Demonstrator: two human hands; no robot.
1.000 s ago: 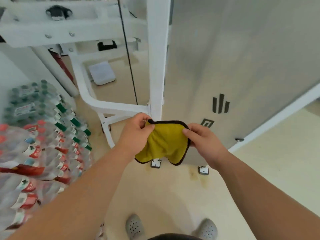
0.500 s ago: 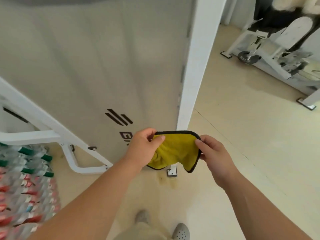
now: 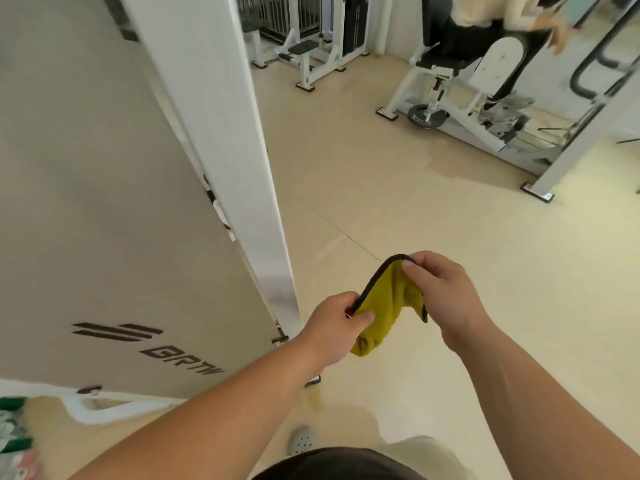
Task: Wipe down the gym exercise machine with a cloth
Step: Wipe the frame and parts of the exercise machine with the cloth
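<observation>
My left grip (image 3: 334, 325) pinches the lower end of the yellow cloth (image 3: 389, 306) at its dark hem. My right grip (image 3: 441, 292) pinches the upper end. The cloth sags slack between both, held in the air over the floor (image 3: 450, 220), right of the gym machine (image 3: 104, 202) and apart from its white post (image 3: 235, 150).

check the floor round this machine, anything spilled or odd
A yellowish stain marks the floor by the white machine's foot, and a darker, wet-looking patch spreads beside the far seat machine. The yellow cloth looks intact.
</observation>
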